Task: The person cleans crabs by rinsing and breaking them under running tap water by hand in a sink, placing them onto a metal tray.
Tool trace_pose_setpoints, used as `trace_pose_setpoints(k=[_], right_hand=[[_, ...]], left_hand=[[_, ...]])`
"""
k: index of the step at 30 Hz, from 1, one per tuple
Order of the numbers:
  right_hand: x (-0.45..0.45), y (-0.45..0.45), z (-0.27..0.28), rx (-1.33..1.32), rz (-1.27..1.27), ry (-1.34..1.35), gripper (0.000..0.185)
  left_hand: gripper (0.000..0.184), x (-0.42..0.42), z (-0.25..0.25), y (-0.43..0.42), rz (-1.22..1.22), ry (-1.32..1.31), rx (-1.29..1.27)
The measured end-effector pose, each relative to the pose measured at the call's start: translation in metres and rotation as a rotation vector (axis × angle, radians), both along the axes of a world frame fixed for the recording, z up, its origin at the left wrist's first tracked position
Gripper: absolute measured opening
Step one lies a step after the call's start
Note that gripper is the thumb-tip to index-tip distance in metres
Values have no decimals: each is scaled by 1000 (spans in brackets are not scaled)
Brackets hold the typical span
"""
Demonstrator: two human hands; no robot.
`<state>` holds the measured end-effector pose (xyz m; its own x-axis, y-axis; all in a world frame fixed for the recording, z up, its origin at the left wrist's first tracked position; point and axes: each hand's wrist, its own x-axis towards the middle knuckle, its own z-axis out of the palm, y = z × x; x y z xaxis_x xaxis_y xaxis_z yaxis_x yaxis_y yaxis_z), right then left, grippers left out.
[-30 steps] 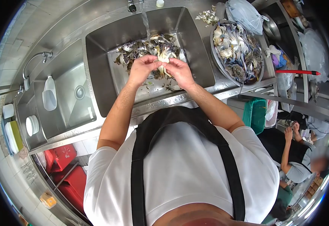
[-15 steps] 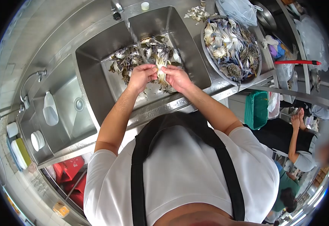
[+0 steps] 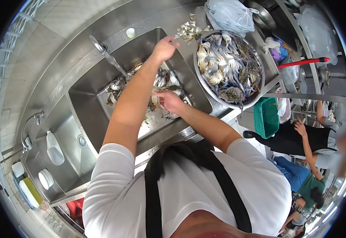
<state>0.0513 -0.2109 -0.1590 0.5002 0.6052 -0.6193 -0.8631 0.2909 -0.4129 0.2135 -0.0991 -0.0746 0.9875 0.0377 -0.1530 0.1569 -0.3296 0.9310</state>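
We have our two hands well apart. Our left hand (image 3: 165, 49) is over the far right part of the sink (image 3: 89, 106), its fingers pointing toward a heap of shell scraps (image 3: 188, 30) on the counter; we cannot tell whether it holds anything. Our right hand (image 3: 170, 102) is low inside the sink, its fingers at a pale crab (image 3: 153, 104), and we cannot tell how firmly they grip it. More crabs (image 3: 116, 88) lie in a pile around it, partly hidden by our left arm. Water (image 3: 117, 64) runs from the tap (image 3: 98, 45) onto that pile. A white cap (image 3: 131, 32) sits on the counter behind the sink.

To the right, we see a round metal bowl (image 3: 223, 102) heaped with crabs, and a tied plastic bag (image 3: 229, 16) just beyond it. To the left, a white bottle (image 3: 54, 148) lies in the next sink (image 3: 70, 123). Past the green bin (image 3: 266, 117) is a co-worker (image 3: 317, 141) in a dark apron.
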Motion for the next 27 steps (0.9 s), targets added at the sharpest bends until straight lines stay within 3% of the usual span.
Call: trace_pose_setpoints(k=[2,3,5,6,8,10,12,13,14,16,17,19,20,22,25,27], right_hand=[[7,17,-16,-85,102,-108,20],[8,26,-11,-86,94,-108,20],[9,43,9,-157,80,-30,19],[11,53,6,-156,75,-32,19],[12,72,-5,-190,141,-252,19],[21,99,-16,-307,262,-411,21],[29,127,-10,-292,218,-442,20],[34,138,4,-264,203,-478,21],[37,146,20,-238,191,-505,21],[49,161,37,-167,124,-376,18],[54,164,46,-135,152,-387,16],[65,169,52,-98,181,-408,15],[69,170,48,-127,177,-437,15],[71,162,54,-162,166,-466,14],[71,157,72,90,115,-201,18],[68,154,76,97,117,-240,15]], left_hand=[[34,8,-16,28,-62,-169,533],[24,1,-8,45,-109,-138,567],[14,-11,-29,95,2,60,183],[11,-31,-21,109,182,240,-167],[12,-51,-29,142,294,223,-85],[15,-75,-24,164,339,139,-261],[19,-95,11,150,395,61,100],[20,-104,28,148,489,53,-166],[21,-110,35,153,466,31,-183],[21,-131,53,156,513,-11,234],[21,-145,48,161,545,-1,236],[20,-164,28,165,816,-195,150],[20,-173,14,165,821,-199,148],[18,-192,-11,159,882,-92,-270],[17,-201,-9,142,788,29,-471],[16,-198,-5,133,760,19,-559]])
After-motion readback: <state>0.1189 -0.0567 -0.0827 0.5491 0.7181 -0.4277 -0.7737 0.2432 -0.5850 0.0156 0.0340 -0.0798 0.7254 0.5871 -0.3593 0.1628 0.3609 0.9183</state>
